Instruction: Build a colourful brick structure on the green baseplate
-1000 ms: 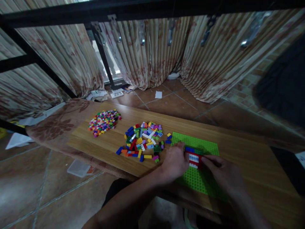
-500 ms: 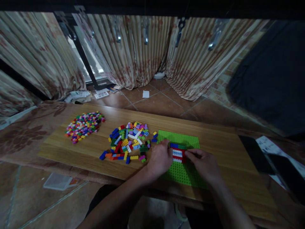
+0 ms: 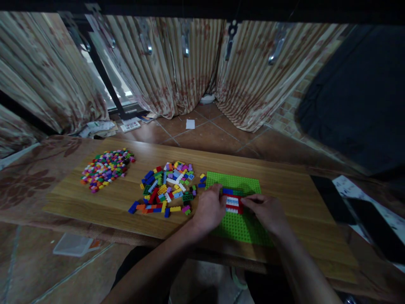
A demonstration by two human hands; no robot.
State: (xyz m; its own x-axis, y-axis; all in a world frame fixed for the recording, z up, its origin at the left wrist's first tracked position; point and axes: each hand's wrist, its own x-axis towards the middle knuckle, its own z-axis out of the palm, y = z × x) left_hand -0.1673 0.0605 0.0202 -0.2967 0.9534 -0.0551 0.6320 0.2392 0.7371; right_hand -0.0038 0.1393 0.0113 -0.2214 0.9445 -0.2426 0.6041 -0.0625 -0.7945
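Curtains: striped, flower-printed, hanging in folds across my view.
Tiled floor: a white paper sheet lies flat.
Lower left: clear plastic container.

Your left hand obscures the left end of the brick assembly. The lower edge crops your forearms.

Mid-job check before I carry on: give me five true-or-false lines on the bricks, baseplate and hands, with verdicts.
1. The green baseplate lies on the wooden tabletop. True.
2. The right hand is at the brick build's left side. False: it is at the right side.
3. Red and white show in the build. True.
4. The left hand is inside the small-piece pile. False: it is beside the build.
5. That pile lies left of the larger loose bricks. True.
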